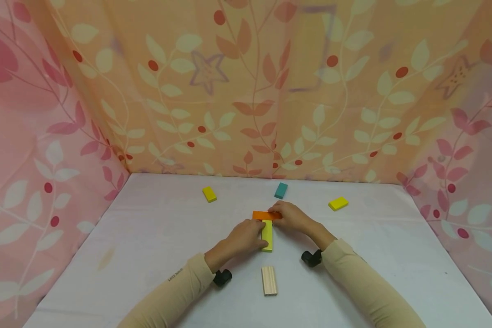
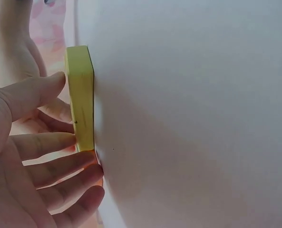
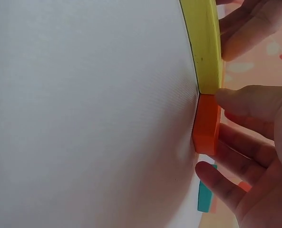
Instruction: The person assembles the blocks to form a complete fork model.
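A yellow-green wooden block (image 1: 267,237) lies lengthwise at the middle of the table. Its far end meets the side of an orange block (image 1: 260,215) set crosswise, so the two form a T. My left hand (image 1: 243,239) touches the yellow-green block with nearly straight fingers, thumb towards its near end and index towards its far end. In the left wrist view, its other fingers (image 2: 64,183) extend past that block. My right hand (image 1: 292,216) pinches the right part of the orange block, thumb on the near side; its fingers are partly hidden behind the block.
A plain wood block (image 1: 269,281) lies nearer me. Behind the T, a teal block (image 1: 280,190) sits at the back, with a yellow block (image 1: 209,194) on the left and another yellow block (image 1: 338,203) on the right. Floral cloth (image 1: 246,91) walls the white table (image 1: 156,237).
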